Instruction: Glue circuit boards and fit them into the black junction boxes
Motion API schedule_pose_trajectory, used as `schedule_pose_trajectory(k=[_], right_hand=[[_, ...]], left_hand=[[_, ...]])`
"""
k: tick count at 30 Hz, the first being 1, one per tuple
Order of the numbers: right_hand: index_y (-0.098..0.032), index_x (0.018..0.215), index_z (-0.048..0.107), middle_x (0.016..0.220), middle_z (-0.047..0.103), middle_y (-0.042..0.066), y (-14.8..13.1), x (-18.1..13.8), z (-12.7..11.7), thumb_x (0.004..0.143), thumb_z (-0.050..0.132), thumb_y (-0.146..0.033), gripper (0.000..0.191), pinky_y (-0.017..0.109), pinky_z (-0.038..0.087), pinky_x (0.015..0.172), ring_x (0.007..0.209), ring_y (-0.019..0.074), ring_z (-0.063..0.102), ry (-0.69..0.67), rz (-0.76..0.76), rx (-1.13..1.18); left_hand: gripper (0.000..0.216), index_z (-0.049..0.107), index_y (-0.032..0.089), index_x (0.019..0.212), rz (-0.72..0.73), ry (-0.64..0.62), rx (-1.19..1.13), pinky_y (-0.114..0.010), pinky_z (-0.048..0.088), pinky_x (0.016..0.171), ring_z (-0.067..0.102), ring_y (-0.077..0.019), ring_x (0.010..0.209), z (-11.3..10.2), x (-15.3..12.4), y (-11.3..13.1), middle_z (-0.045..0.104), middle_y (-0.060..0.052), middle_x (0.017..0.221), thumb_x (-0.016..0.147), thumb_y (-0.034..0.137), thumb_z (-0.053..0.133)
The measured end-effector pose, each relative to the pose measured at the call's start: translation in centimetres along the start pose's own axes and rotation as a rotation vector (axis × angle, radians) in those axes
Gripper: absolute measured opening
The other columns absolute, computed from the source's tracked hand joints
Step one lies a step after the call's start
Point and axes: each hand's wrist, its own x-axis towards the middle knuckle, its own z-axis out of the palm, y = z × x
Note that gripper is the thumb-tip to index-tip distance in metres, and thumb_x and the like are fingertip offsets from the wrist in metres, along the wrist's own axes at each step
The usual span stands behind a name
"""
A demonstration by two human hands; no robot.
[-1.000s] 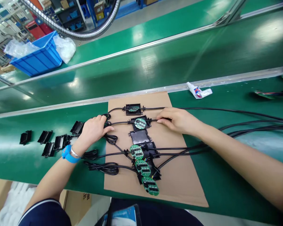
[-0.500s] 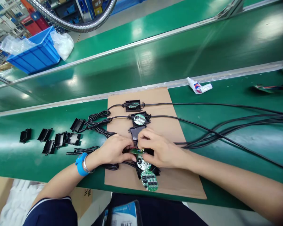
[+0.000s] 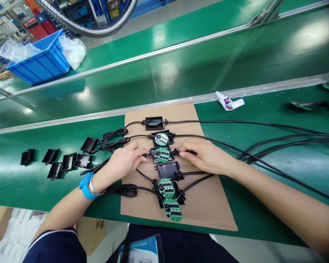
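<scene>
A round green circuit board point(image 3: 162, 155) lies over a black plastic case in the middle of the cardboard sheet point(image 3: 219, 215). My left hand point(image 3: 128, 157) pinches the black cable on the board's left side. On the right side, my right hand point(image 3: 201, 155) is closed on the other black cable, close behind its strain relief point(image 3: 176, 151). Just below sits an open black case point(image 3: 168, 170) with its bottom showing. Two more boards, an upper one point(image 3: 166, 187) and a lower one point(image 3: 173, 209), overlap nearer to me. Above, two wired cases hold boards point(image 3: 161, 139).
Several empty black cases point(image 3: 68, 162) lie at the left on the green table. Coiled cables point(image 3: 123, 190) rest by the cardboard's left edge, and long cables point(image 3: 290, 140) run off right. A white glue bottle point(image 3: 227, 101) lies near the rail; a blue crate point(image 3: 41, 62) stands beyond.
My hands have moved apart and up from the nearer boards. The board between them now lies over the third case, and the empty case below it has come into view.
</scene>
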Motion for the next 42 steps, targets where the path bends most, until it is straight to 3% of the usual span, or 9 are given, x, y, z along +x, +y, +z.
schedule_pose_trajectory(k=[5,10,13,21,27,30,35,39,42], right_hand=[[-0.020,0.081,0.060,0.076,0.056,0.005,0.8,-0.6,0.2,0.095,0.045,-0.025,0.021,0.030,0.045,0.064,0.069,0.0171,0.056,-0.038,-0.011,-0.183],[-0.019,0.080,0.062,0.081,0.055,0.005,1.0,-1.0,0.9,0.097,0.045,-0.026,0.025,0.030,0.045,0.061,0.070,0.0167,0.056,0.006,-0.052,-0.229],[-0.019,0.076,0.060,0.082,0.055,0.005,1.0,-1.1,1.4,0.098,0.045,-0.027,0.028,0.029,0.045,0.061,0.070,0.0157,0.056,0.036,-0.068,-0.183],[-0.020,0.075,0.064,0.085,0.062,0.004,0.6,-1.0,1.9,0.098,0.047,-0.027,0.029,0.025,0.036,0.049,0.067,0.0129,0.056,0.076,-0.074,-0.274],[-0.017,0.099,0.071,0.090,0.065,0.008,-0.1,-1.2,0.8,0.094,0.053,-0.024,0.020,0.030,0.048,0.072,0.084,0.0191,0.060,0.172,-0.152,-0.240],[-0.015,0.097,0.071,0.087,0.063,0.009,-2.4,-1.3,0.2,0.094,0.054,-0.025,0.020,0.034,0.047,0.077,0.083,0.0199,0.056,0.167,-0.150,-0.127],[-0.015,0.089,0.070,0.088,0.058,0.010,-6.5,-1.6,1.3,0.084,0.067,-0.040,0.025,0.037,0.045,0.075,0.088,0.0238,0.049,-0.077,-0.097,0.034],[-0.017,0.079,0.065,0.088,0.055,0.008,-7.1,-2.2,3.1,0.084,0.063,-0.026,0.011,0.035,0.043,0.076,0.084,0.0208,0.046,-0.068,-0.183,0.062],[-0.018,0.074,0.060,0.085,0.055,0.006,-6.9,-2.7,3.1,0.089,0.059,-0.025,0.016,0.033,0.042,0.073,0.081,0.0190,0.046,-0.005,-0.252,0.050]], left_hand=[[0.037,0.062,0.026,0.132,-0.009,-0.019,0.111,-0.026,0.051,0.063,0.067,-0.0208,0.086,0.4,0.1,-0.5,0.067,-0.007,0.098,0.100,0.037,0.047],[0.029,0.073,0.023,0.112,-0.038,0.137,0.042,-0.028,0.051,0.073,0.066,-0.0173,0.082,-1.5,-2.0,-4.4,0.067,-0.005,0.095,0.097,0.033,0.050],[0.029,0.073,0.022,0.113,-0.030,0.124,0.075,-0.028,0.049,0.071,0.064,-0.0169,0.081,-2.4,-3.3,-5.7,0.065,-0.005,0.090,0.097,0.031,0.050],[0.031,0.073,0.017,0.089,0.113,0.099,0.554,-0.038,0.043,0.069,0.055,-0.0243,0.082,-2.0,-2.6,-4.0,0.062,-0.010,0.086,0.084,0.002,0.046],[0.030,0.068,0.017,0.111,0.204,0.447,0.252,-0.039,0.045,0.081,0.058,-0.0239,0.094,0.1,-2.5,-3.1,0.069,-0.010,0.104,0.089,0.007,0.051],[0.019,0.067,0.018,0.107,0.300,0.299,-0.071,-0.035,0.047,0.081,0.061,-0.0207,0.093,1.7,-3.1,-0.3,0.069,-0.007,0.103,0.096,0.026,0.054],[0.063,0.061,0.014,0.106,0.274,0.086,-0.294,-0.041,0.049,0.085,0.062,-0.0274,0.097,4.0,-2.8,3.3,0.068,-0.011,0.101,0.078,0.071,0.064],[0.062,0.060,0.014,0.108,0.286,0.043,-0.348,-0.042,0.051,0.087,0.063,-0.0278,0.099,4.8,-2.4,3.3,0.067,-0.012,0.105,0.079,0.069,0.065],[0.061,0.059,0.015,0.114,0.315,0.009,-0.423,-0.041,0.050,0.093,0.063,-0.0276,0.106,4.5,-2.3,2.9,0.067,-0.013,0.113,0.079,0.065,0.068]])
